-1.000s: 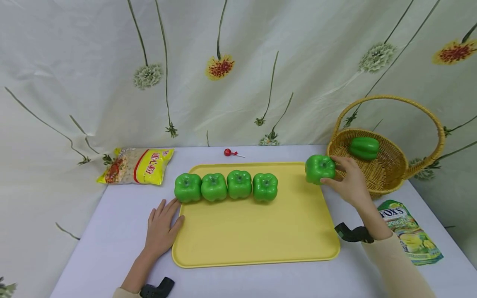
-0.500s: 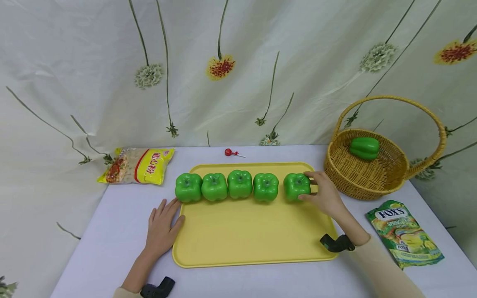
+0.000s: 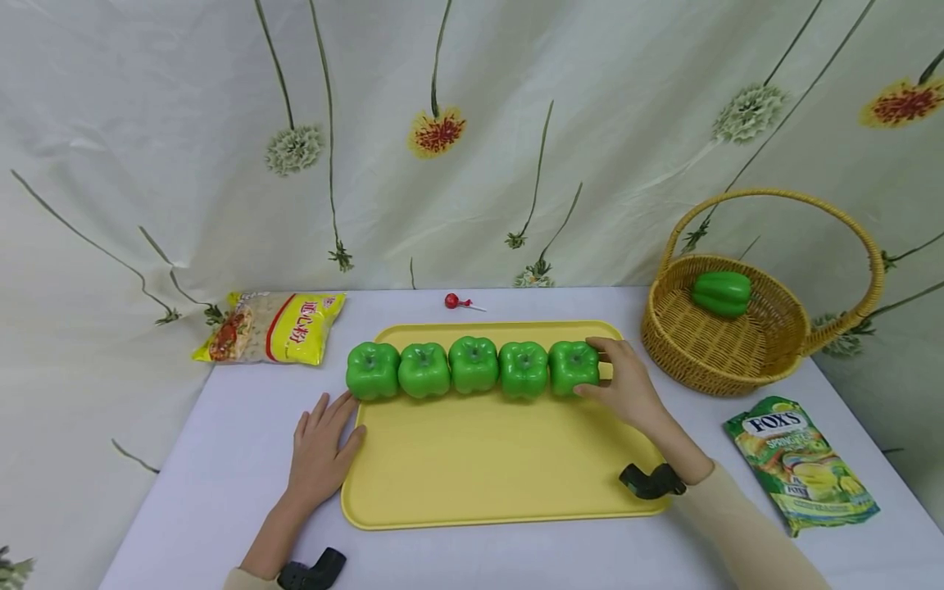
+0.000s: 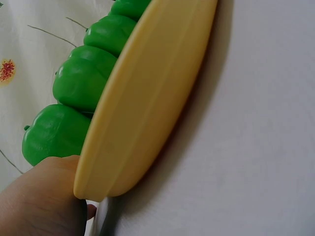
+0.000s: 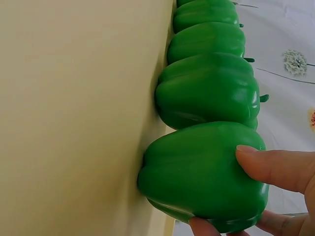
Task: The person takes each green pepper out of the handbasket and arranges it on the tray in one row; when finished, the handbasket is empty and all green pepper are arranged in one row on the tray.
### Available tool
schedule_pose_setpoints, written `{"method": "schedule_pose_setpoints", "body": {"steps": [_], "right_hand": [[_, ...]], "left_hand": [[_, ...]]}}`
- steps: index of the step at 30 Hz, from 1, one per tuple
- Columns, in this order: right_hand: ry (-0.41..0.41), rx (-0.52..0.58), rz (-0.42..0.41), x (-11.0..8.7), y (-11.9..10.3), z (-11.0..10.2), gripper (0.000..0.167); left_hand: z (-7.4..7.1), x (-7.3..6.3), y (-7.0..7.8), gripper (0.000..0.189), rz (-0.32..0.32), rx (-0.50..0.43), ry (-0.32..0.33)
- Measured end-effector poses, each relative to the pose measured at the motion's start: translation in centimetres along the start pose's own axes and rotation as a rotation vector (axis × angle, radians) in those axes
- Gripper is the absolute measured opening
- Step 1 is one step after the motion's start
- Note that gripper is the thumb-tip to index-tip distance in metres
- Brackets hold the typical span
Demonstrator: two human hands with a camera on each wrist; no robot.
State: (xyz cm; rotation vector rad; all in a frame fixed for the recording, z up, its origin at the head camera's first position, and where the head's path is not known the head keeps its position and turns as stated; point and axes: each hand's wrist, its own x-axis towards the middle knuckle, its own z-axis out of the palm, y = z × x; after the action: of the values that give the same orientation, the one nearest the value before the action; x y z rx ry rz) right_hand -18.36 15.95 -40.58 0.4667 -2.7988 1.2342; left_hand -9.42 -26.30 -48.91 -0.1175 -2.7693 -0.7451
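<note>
Several green bell peppers stand side by side in a row along the far part of a yellow tray point(image 3: 509, 467). At the row's right end is a green bell pepper point(image 3: 572, 366), which my right hand point(image 3: 625, 383) grips from its right side. In the right wrist view the thumb point(image 5: 275, 167) presses one face of that bell pepper point(image 5: 206, 172) and fingers curl under another. My left hand point(image 3: 322, 449) lies with fingers extended at the tray's left edge, fingertips close to the leftmost bell pepper point(image 3: 372, 371). The left wrist view shows that hand point(image 4: 42, 196) by the tray's rim point(image 4: 142, 108).
A wicker basket point(image 3: 719, 344) with one green bell pepper point(image 3: 721, 293) in it stands at the back right, its tall handle raised. A green FOX'S bag point(image 3: 802, 463) lies in front of it. A yellow food packet point(image 3: 270, 329) is at the back left; a red lollipop point(image 3: 452, 301) lies behind the tray.
My right hand has carried the bell pepper left from beside the basket, down onto the tray and against the row's right end. The left hand has stayed in place.
</note>
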Motion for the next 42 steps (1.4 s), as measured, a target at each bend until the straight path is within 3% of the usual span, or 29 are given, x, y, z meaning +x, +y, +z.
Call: {"method": "schedule_pose_setpoints", "body": {"steps": [16, 23, 28, 36, 42], "right_hand": [[-0.054, -0.011, 0.015, 0.1, 0.0, -0.6, 0.082], [-0.074, -0.025, -0.080, 0.2, 0.0, -4.3, 0.081], [-0.021, -0.067, -0.126, 0.8, 1.0, -8.4, 0.078], [0.112, -0.035, 0.117, 3.3, 3.5, -16.3, 0.091], [0.221, 0.009, 0.240, 5.2, 6.2, -19.7, 0.089]], "left_hand": [[-0.2, 0.0, 0.2, 0.048, -0.008, -0.001, -0.017], [-0.1, 0.0, 0.1, 0.048, -0.005, -0.003, -0.011], [-0.1, 0.0, 0.0, 0.048, -0.003, -0.004, -0.013], [-0.1, -0.1, -0.1, 0.047, -0.004, -0.006, -0.012], [0.0, 0.0, 0.0, 0.046, -0.006, -0.015, -0.016]]}}
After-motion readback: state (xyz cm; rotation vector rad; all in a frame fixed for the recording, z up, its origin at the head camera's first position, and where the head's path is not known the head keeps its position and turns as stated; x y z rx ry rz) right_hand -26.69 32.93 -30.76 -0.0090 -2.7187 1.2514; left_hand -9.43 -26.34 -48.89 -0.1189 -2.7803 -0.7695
